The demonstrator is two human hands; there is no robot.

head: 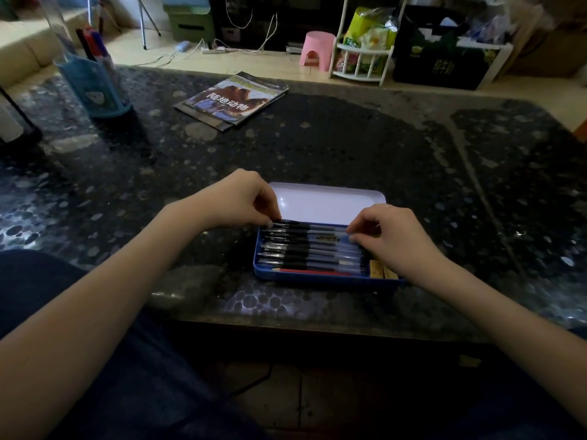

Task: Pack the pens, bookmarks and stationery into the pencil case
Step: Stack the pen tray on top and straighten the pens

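- Blue pencil case lying open near the table's six o'clock edge, pale lid tipped back toward twelve o'clock.
- Inside, a row of pens lying nine-to-three, black grips toward nine; red pencil along the six o'clock wall; yellowish pieces tucked at the four o'clock corner.
- Left hand at the case's ten o'clock corner, fingers curled, pinching the end of the farthest pen.
- Right hand at three o'clock, fingers curled down on the pens' clear ends.
- Dark speckled table beneath.
- Magazines toward eleven o'clock; blue pen holder at ten o'clock.
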